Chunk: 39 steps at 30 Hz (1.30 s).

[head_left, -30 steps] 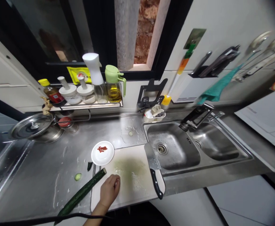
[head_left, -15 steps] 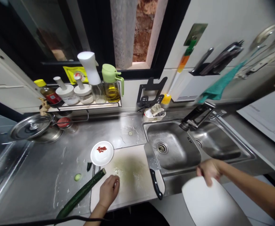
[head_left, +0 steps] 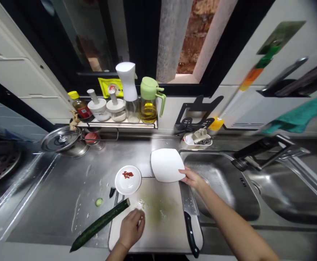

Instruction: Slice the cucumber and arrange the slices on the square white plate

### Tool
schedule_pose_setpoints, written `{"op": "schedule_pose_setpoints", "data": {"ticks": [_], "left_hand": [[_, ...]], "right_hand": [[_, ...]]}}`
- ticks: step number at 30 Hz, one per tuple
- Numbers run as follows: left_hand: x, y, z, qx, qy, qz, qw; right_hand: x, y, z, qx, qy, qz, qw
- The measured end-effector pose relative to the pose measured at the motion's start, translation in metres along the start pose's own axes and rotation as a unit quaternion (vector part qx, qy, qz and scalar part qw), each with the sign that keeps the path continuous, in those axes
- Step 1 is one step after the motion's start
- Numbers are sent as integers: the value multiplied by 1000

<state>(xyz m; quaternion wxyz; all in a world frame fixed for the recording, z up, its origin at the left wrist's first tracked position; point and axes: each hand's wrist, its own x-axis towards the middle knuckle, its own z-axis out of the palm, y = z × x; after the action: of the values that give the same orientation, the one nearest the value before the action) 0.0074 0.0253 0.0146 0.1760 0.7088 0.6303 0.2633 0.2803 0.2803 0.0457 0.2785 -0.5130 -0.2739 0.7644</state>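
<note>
By its right edge, my right hand (head_left: 191, 177) grips a white square plate (head_left: 166, 165) over the counter, between the cutting board and the soap dish. My left hand (head_left: 132, 226), fingers curled with nothing seen in them, rests on the left part of the white cutting board (head_left: 171, 232). A wet greenish patch marks the board's middle. Left of that hand lies a cucumber (head_left: 100, 224) with a cut end. A kitchen knife (head_left: 191, 224) lies along the board's right side, handle toward me. Behind the board, a small round plate (head_left: 128, 188) holds chopped red pieces (head_left: 128, 174).
Two steel sinks (head_left: 246, 214) with a black faucet (head_left: 258, 152) lie to the right. A lidded pot (head_left: 63, 143) stands back left. Along the window, a rack (head_left: 122, 125) carries bottles and jars. Cucumber scraps (head_left: 99, 202) lie left of the small plate.
My right hand has carried the square plate from the lower right, in front of the sink, to the counter behind the board. My left hand stays on the board. The view has shifted.
</note>
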Motion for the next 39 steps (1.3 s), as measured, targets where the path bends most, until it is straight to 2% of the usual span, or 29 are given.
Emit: {"op": "schedule_pose_setpoints", "data": {"ticks": [5,12,17,22,26,31,35,39], "left_hand": [[-1,-1,2,-4,-1,-2,1000],[-1,-1,3,-4,5,-4,1000],[0,-2,3,-12,0,-4,1000],[1,0,1,-9,-1,-6,1000],[1,0,1,-5,4,0,1000],[0,0,1,-2,6,-7,1000],[0,0,1,-6,8,-9,1000],[1,1,1,-3,19,-6,1000]], "right_hand": [[33,31,33,66,64,-16,996],[41,35,38,79,114,-10,990],[38,31,41,25,137,-10,990],[36,32,46,-95,175,-14,980],[38,29,44,-244,231,-9,942],[39,15,40,-420,277,-15,864],[35,10,42,-501,284,-21,817],[31,10,45,-537,283,-30,794]]}}
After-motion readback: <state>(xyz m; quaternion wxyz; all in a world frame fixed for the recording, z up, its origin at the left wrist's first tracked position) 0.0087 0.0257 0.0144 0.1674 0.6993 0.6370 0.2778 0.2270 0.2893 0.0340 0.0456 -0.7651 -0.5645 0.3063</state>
